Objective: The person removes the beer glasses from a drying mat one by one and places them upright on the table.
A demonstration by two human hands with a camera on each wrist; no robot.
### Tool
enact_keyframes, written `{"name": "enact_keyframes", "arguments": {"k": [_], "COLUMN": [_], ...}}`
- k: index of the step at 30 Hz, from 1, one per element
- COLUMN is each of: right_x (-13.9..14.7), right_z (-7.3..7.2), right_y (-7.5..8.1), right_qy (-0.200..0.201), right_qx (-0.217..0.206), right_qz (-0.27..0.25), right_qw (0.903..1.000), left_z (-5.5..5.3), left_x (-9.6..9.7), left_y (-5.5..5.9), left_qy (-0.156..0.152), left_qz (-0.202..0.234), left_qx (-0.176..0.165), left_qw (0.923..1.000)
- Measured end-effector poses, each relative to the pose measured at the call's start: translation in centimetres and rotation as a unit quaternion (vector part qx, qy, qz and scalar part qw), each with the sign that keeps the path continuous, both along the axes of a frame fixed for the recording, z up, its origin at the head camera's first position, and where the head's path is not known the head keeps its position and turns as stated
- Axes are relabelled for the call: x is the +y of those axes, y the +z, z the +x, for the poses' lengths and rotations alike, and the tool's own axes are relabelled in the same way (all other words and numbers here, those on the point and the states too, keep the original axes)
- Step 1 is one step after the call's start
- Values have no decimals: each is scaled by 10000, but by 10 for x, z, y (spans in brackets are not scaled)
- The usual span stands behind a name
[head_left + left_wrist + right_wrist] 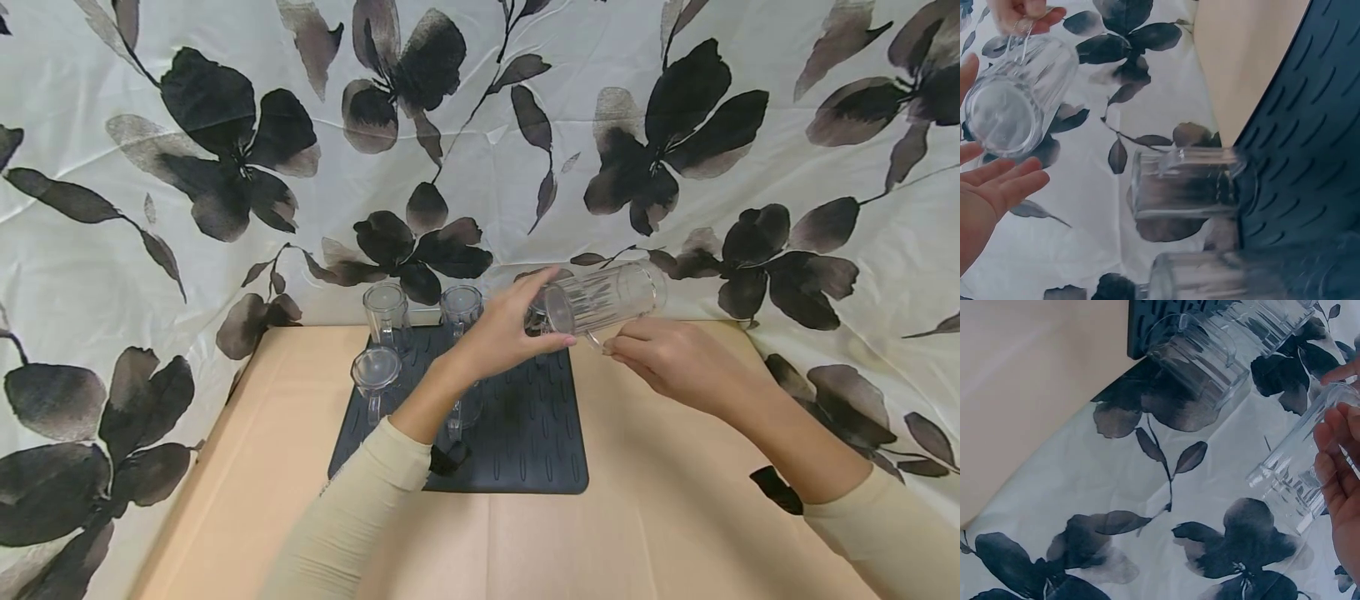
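Observation:
A clear glass mug [607, 297] is held in the air, tipped nearly onto its side, its base toward the left hand and its mouth to the right. My right hand [675, 358] grips its handle from below. Around the base end my left hand [506, 333] is spread, thumb and fingers apart. In the left wrist view, the left fingers [1019, 181] are straight beside the mug's round base [1004, 119], with a gap visible. More glass mugs [387, 312] stand upside down on a dark ridged mat [525, 442]; the left hand and forearm partly hide some of them.
The mat lies on a light tan table [637, 500], toward its back edge. Behind the table hangs a white cloth [525, 200] with dark flowers. Two mugs at the mat's left side, a rear mug [390, 333] and a nearer mug [377, 368], stand close together.

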State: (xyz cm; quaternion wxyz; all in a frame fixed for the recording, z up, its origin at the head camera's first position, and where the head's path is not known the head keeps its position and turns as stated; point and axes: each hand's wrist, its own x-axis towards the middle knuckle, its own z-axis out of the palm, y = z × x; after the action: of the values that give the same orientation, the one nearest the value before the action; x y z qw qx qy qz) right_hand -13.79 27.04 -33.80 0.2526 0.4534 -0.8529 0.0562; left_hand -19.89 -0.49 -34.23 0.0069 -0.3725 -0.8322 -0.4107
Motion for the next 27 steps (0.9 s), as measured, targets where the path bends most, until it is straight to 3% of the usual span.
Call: {"name": "enact_keyframes", "arguments": {"k": [12,27], "right_x": [-17,-17], "right_z": [5,8], "right_y": [-3,-10], "right_qy": [-134,-133], "right_qx": [184,144], "right_qz": [143,-339], "right_qw": [9996,9992], "left_z": [5,9], "left_x": [10,6], "left_y": [-25,-34], "left_qy": [301,476], "left_qz": [1102,1356], "left_qx": [-298,-73], "left_qw": [9930,9896]}}
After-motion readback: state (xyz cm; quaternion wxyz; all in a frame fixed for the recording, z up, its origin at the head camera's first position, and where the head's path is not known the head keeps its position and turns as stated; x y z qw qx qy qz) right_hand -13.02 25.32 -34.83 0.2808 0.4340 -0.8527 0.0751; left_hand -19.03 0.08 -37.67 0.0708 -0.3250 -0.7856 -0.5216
